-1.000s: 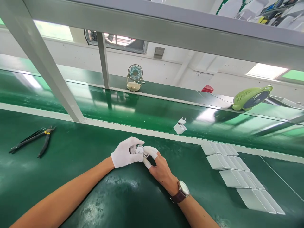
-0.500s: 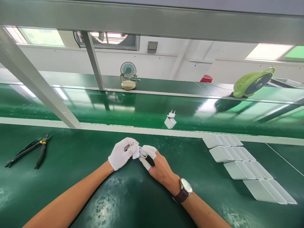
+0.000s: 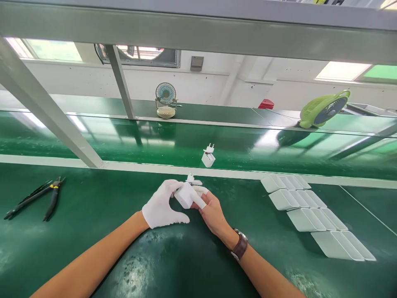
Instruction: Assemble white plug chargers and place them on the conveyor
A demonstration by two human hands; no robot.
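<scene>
A white power adapter (image 3: 184,196) is tilted between my hands above the green table, its plug piece with pins (image 3: 192,179) at the far end. My right hand (image 3: 211,211), with white finger covers, grips the adapter from the right. My left hand (image 3: 163,207), in a white glove, is beside it with fingertips at its left upper edge and thumb spread away. The left fingertips are partly hidden. Another white adapter (image 3: 208,159), pins upward, stands on the green belt beyond the table edge.
Rows of white adapter housings (image 3: 338,245) stand at the right of the table. Black-handled pliers (image 3: 51,194) lie at the left. A pale rail (image 3: 155,169) and a slanted post (image 3: 62,111) border the belt. Beyond are a small fan (image 3: 166,99) and a green fan (image 3: 324,109).
The held piece has turned, so its white housing faces me and the pins point away. My left thumb has come off it. The adapter on the belt has shifted left.
</scene>
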